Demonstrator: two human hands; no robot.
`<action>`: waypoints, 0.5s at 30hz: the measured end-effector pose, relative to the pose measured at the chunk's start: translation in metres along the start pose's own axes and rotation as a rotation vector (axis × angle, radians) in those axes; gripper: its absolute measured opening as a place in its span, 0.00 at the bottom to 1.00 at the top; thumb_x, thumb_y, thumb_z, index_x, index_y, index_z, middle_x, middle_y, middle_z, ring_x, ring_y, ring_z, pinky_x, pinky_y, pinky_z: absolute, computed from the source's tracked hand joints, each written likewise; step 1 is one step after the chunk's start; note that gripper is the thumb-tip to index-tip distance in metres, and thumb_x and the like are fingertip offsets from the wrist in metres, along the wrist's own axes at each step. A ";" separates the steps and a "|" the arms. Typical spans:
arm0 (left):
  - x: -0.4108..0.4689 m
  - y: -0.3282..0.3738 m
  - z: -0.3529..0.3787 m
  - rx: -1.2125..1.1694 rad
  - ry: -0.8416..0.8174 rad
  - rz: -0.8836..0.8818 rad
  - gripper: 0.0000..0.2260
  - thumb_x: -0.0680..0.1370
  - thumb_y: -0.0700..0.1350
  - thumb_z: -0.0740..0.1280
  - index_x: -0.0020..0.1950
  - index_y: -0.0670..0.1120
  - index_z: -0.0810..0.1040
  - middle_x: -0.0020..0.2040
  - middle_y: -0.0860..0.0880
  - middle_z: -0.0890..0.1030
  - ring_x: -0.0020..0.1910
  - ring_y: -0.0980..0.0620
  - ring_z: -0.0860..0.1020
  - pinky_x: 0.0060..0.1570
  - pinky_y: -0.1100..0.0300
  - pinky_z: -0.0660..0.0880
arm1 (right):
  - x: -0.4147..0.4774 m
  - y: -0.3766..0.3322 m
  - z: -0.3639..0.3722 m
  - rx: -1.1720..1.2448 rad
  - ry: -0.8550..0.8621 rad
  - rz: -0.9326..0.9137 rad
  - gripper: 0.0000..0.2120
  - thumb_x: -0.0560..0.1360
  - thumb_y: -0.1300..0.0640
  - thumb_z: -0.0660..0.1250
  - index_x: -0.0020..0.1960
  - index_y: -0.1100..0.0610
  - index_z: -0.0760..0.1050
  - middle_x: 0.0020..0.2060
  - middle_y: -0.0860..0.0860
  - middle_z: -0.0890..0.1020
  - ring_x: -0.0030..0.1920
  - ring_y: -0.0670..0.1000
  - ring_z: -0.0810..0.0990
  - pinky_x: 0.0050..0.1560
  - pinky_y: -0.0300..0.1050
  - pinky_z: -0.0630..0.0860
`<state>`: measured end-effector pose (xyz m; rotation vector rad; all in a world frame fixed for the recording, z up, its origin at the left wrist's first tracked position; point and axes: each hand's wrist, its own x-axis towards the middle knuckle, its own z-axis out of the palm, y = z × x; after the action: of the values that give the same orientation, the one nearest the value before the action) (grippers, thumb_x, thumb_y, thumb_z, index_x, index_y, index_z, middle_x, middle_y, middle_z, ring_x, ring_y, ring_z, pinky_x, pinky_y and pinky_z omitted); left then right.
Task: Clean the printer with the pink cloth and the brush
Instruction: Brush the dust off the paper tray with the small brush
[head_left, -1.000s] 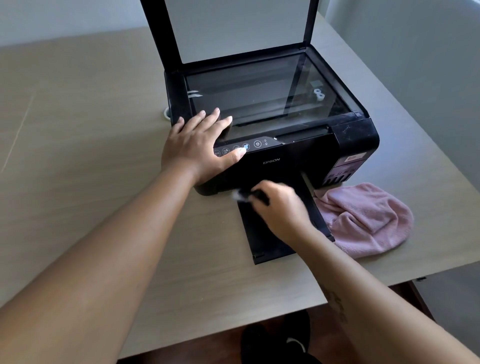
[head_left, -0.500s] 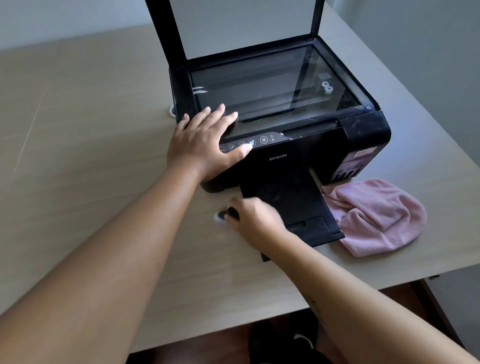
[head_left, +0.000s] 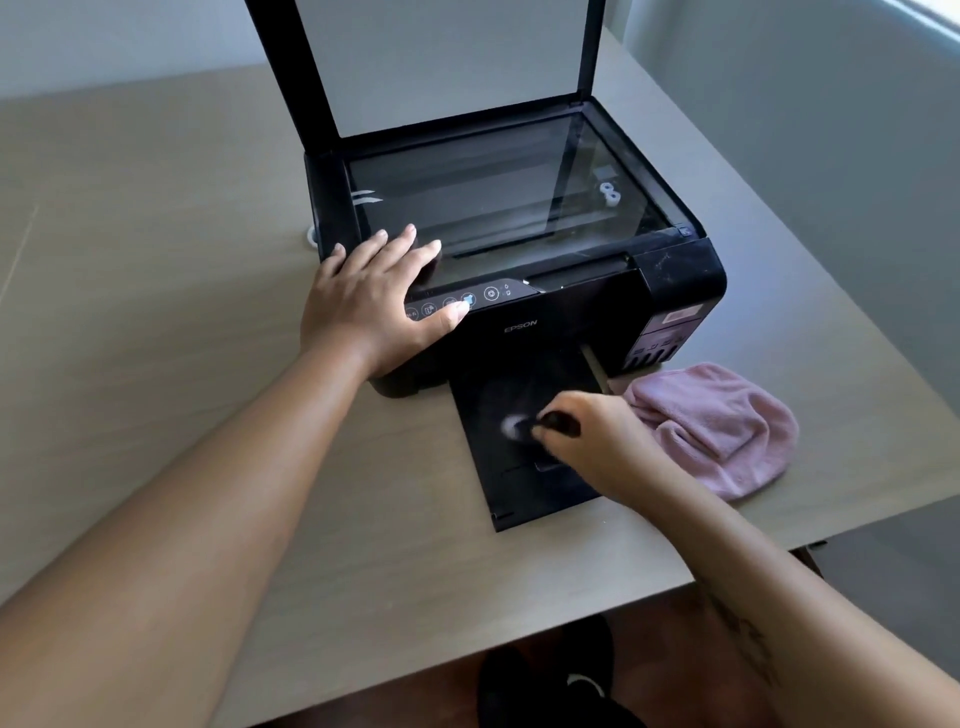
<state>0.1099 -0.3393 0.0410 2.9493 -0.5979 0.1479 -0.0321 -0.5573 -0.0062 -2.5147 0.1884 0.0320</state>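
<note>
A black Epson printer (head_left: 582, 312) stands on the table with its scanner lid (head_left: 441, 62) raised and the glass bed exposed. Its black output tray (head_left: 498, 483) is pulled out toward me. My left hand (head_left: 374, 306) lies flat, fingers spread, on the printer's front left corner beside the button panel. My right hand (head_left: 592, 441) is shut on a small black brush (head_left: 519, 427), whose pale bristles are blurred and touch the tray's middle. The pink cloth (head_left: 727, 436) lies crumpled on the table to the right of the tray, against the printer's front right corner.
The beige wooden table (head_left: 156, 312) has its near edge close to me and its right edge just past the cloth. A grey wall (head_left: 831, 130) stands to the right. A dark shoe (head_left: 550, 680) shows on the floor below the table edge.
My right hand swept the brush from the tray's left side off its left edge, then back right onto the tray's middle. The left hand stayed on the printer.
</note>
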 end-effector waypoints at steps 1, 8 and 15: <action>0.000 0.000 0.000 0.001 -0.003 0.000 0.37 0.69 0.75 0.49 0.75 0.62 0.58 0.79 0.57 0.56 0.77 0.53 0.54 0.75 0.48 0.49 | -0.002 0.001 -0.001 0.051 -0.027 0.014 0.06 0.74 0.53 0.70 0.44 0.56 0.80 0.36 0.52 0.82 0.39 0.54 0.79 0.40 0.48 0.74; 0.001 -0.002 0.000 0.005 -0.002 0.001 0.37 0.69 0.75 0.48 0.76 0.62 0.58 0.79 0.56 0.56 0.77 0.53 0.54 0.75 0.48 0.49 | -0.026 0.009 -0.013 0.036 -0.173 0.071 0.06 0.74 0.51 0.70 0.43 0.54 0.79 0.34 0.47 0.81 0.37 0.48 0.77 0.34 0.38 0.67; 0.001 -0.001 0.001 0.008 0.001 0.008 0.37 0.69 0.75 0.49 0.75 0.62 0.58 0.79 0.56 0.57 0.77 0.52 0.55 0.75 0.47 0.50 | -0.056 0.012 -0.014 -0.060 -0.105 0.070 0.09 0.74 0.51 0.70 0.41 0.56 0.75 0.35 0.50 0.80 0.38 0.52 0.75 0.39 0.49 0.71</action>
<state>0.1110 -0.3390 0.0404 2.9550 -0.6099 0.1528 -0.0892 -0.5675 0.0020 -2.5572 0.2356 0.2009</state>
